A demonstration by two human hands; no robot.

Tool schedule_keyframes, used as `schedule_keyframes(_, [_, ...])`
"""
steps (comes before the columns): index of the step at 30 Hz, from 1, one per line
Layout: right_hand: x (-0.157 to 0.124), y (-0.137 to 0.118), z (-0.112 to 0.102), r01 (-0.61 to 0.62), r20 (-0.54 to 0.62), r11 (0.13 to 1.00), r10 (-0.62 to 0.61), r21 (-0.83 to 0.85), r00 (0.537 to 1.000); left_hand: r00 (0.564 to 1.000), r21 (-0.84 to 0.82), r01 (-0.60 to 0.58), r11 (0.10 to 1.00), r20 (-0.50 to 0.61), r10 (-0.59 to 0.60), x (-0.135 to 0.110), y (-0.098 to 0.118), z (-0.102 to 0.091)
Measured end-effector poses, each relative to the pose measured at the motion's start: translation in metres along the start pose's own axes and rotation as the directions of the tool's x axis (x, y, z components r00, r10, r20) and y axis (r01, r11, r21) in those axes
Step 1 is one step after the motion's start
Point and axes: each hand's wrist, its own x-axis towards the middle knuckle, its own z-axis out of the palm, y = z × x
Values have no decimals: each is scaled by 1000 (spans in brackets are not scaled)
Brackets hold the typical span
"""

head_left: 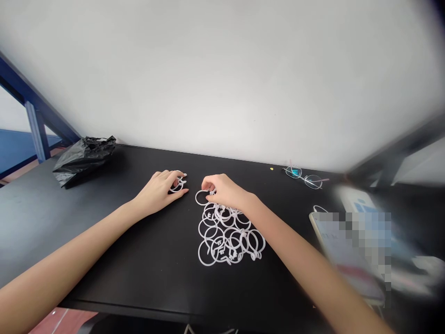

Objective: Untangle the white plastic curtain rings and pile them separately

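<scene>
White plastic rings with small clip-like tabs (207, 253) lie in an overlapping pile on the black table. My left hand (162, 189) is to the left of the pile, its fingers curled around a few white rings (176, 187) close to the tabletop. The thumb and index finger are apart, with the rings showing between them. At the pile's far edge, my right hand (222, 190) pinches one white ring (197, 198), whose loop sticks out to the left of the fingers. My right forearm passes over the right side of the pile.
A crumpled black plastic bag (85, 160) sits at the far left of the table (139, 264). Eyeglasses (304, 177) rest near the wall at the right. Closer in on that side is a phone (327, 241), partly blurred. A blue metal frame (34, 120) stands at the left.
</scene>
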Motion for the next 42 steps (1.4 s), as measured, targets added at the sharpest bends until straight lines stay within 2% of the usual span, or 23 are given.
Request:
schedule_keyframes(3, [-1,2,-7,-32,29,999,32,-1,999,999,-10,25,1000,-34,-26,-1,2,-3])
schedule_keyframes(7, [-1,4,-14,-70,65,997,71,-10,995,998,-16,-13,1000,-66,12,-2,6,-5])
schedule_keyframes(15, [-3,-3,-25,-59,111,996,51,67,993,997,-35,-80,996,-3,80,-3,11,-4])
schedule_keyframes(19, [-3,-2,-29,-55,92,988,42,144,995,996,-28,-92,995,15,93,-4,9,-4])
schedule_keyframes(27, [-3,0,-30,-47,44,991,42,126,998,992,1,-122,993,9,122,-3,9,-3])
schedule_keyframes(33, [-4,1,-24,-4,161,1000,-1,27,987,990,20,-142,990,8,142,-3,8,-3])
schedule_keyframes(42, [0,5,-13,-26,123,1000,25,5,992,992,26,-126,992,19,126,-2,7,-3])
